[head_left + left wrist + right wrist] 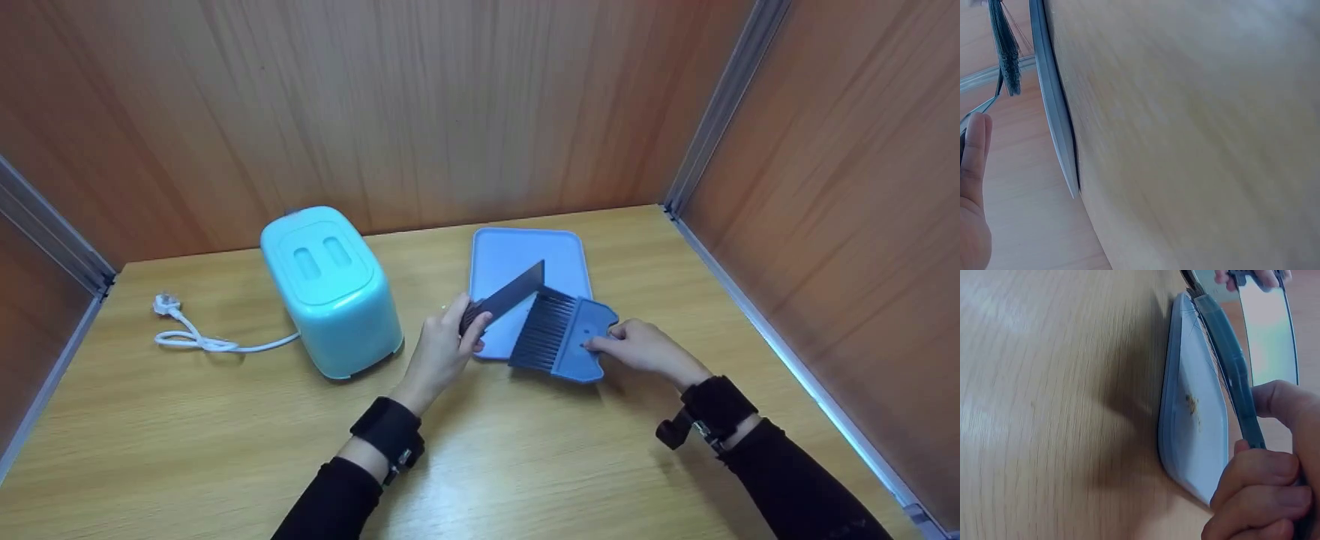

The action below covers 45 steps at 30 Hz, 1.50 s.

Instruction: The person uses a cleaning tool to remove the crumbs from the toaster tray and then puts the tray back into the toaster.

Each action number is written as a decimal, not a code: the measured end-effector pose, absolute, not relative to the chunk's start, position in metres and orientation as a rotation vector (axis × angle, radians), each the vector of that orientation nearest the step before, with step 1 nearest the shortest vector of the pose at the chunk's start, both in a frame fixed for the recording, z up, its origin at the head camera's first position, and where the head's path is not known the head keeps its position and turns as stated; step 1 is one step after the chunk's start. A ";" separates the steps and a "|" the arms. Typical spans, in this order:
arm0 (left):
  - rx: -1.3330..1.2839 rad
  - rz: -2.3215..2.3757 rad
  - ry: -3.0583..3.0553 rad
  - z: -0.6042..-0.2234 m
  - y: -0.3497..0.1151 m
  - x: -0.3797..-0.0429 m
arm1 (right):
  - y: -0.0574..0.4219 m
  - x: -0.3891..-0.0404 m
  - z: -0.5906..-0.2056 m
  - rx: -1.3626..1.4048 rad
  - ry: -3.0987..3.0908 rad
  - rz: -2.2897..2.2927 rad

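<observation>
My left hand [439, 349] grips the dark handle of a broad, flat-bladed knife [516, 291]. The blade slants up to the right above a blue tray [501, 251]. In my right hand [641, 346] is a blue hand brush [586, 337], pinched by its body between thumb and curled fingers. Its dark bristles [546, 330] point left, close to the blade; whether they touch is unclear. The right wrist view shows brown crumbs [1192, 405] on the tray and the knife's shiny blade [1268, 332] beyond the brush. The left wrist view catches only part of my left hand [974, 191].
A turquoise toaster [349, 315] with a lid on top stands left of the tray. Its white cord and plug [199, 341] lie on the wooden table [225, 450]. Wood-grain panels [450, 112] enclose the table at the back and sides.
</observation>
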<state>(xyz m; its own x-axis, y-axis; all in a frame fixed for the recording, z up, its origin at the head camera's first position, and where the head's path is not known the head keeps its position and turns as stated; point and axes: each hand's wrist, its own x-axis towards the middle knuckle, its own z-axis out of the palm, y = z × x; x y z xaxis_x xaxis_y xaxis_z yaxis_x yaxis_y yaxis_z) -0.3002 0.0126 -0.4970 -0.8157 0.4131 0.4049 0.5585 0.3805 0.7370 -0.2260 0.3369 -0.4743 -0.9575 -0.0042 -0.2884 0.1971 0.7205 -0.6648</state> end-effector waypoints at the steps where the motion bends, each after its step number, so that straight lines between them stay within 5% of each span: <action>1: -0.880 -1.414 -2.477 -0.497 0.013 -0.300 | 0.338 -0.226 -0.475 0.151 2.658 -1.075; 30: -0.849 -1.484 -2.512 -0.500 0.008 -0.301 | 0.345 -0.231 -0.456 0.360 3.029 -1.151; 45: -0.800 -1.497 -2.511 -0.499 0.007 -0.303 | 0.342 -0.230 -0.468 0.244 3.583 -0.509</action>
<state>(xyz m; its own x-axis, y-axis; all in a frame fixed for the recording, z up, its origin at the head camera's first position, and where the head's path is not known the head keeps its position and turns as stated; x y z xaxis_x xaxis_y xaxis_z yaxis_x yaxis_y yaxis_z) -0.3028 0.0067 -0.4986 -0.8549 0.3816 0.3514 0.4906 0.3744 0.7869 -0.2298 0.3419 -0.4679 -0.8758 0.1905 0.4435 0.0595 0.9544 -0.2925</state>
